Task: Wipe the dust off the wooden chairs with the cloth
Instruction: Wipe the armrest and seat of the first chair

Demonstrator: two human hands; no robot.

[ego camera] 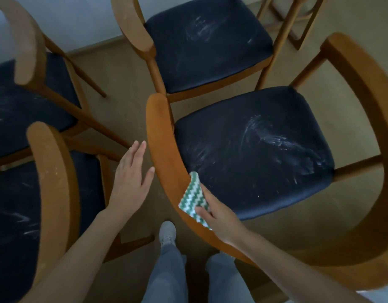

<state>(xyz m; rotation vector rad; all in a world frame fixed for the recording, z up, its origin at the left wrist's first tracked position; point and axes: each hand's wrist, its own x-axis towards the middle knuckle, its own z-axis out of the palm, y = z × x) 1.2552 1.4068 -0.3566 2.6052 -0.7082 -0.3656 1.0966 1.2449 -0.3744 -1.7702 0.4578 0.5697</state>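
Cloth (194, 194), green-and-white zigzag, folded small, lies flat against the inner face of the back rail (164, 136) of the nearest chair (363, 119), on the rail's left limb and just above the dark seat (254, 154). Your right hand (219, 217) grips it, thumb across the front and fingers curled behind, pressing it to the wood.

The rail's long axis is what matters here. From the cloth it runs up and away from you to its rounded end, and the other way it sweeps down past your wrist and round to the right. The cloth sits partway along, so the next stroke probably follows the curve, not across it.

Your left hand (131, 178) is open, fingers straight and spread, just beside the rail's outer face, opposite the cloth. Whether the thumb touches the wood cannot be told. It is the nearer hand for steadying the chair.

White smears mark the seat. Three other chairs (206, 47) stand to the left and beyond, their seats also streaked, all on the floor (123, 68).
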